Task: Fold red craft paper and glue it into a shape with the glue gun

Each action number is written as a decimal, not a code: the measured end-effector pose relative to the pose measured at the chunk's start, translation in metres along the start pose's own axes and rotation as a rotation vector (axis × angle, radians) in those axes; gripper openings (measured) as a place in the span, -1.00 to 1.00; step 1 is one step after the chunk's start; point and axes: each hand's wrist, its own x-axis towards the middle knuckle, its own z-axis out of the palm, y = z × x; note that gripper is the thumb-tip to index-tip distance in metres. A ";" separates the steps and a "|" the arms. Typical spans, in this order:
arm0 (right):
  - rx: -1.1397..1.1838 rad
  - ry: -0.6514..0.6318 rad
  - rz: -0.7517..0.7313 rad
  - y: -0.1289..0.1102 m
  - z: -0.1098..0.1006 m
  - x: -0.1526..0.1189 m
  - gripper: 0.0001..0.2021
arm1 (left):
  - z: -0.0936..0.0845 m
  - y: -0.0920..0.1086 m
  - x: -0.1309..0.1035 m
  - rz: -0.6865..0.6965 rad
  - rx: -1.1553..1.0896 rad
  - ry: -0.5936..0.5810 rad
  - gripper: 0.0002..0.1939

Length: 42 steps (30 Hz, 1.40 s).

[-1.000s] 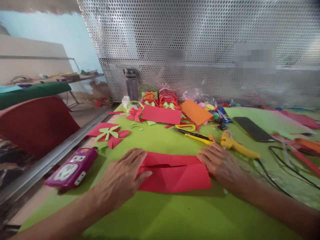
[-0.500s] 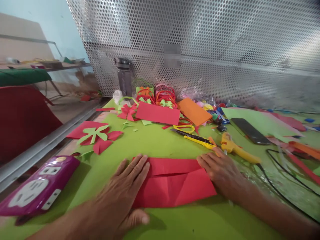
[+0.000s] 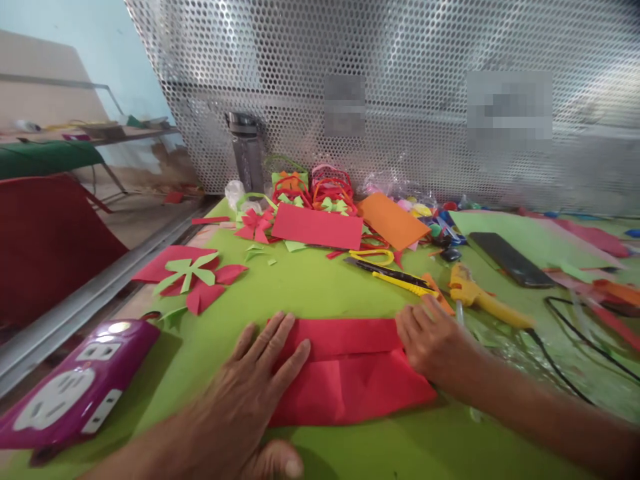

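Observation:
A red paper sheet (image 3: 345, 393) lies in front of me on the green table cover, with a strip along its far edge folded over and a crease down its middle. My left hand (image 3: 250, 380) rests palm down on its left end, fingers spread, thumb pointing toward the near edge. At the right end, my right hand (image 3: 433, 343) has its fingers curled together on the folded strip. Just beyond the right hand lie a yellow and black utility knife (image 3: 400, 280), an orange paper strip (image 3: 439, 293) and a yellow glue gun (image 3: 485, 303).
A purple power strip (image 3: 75, 387) is at left, near red and green paper cut-outs (image 3: 187, 273). Behind are a red rectangle (image 3: 317, 227), an orange sheet (image 3: 395, 221), small decorated bags (image 3: 333, 190) and a bottle (image 3: 246, 153) against perforated metal. A phone (image 3: 510, 259) lies right.
My right hand's fingers have curled more at the sheet's right end, and the folded strip lies flatter. My left hand's fingers have shifted slightly on the sheet. The view has moved a little.

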 end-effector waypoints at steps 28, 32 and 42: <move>0.658 -0.097 0.450 0.028 -0.003 -0.007 -0.91 | 0.018 0.038 0.095 -0.061 -0.069 -0.246 -0.20; 0.797 0.024 0.444 0.020 0.002 -0.009 -0.88 | 0.028 0.038 0.091 -0.024 -0.037 -0.128 -0.23; 0.937 0.077 0.479 0.012 -0.009 -0.012 -0.90 | 0.026 0.042 0.094 -0.054 -0.060 -0.133 -0.20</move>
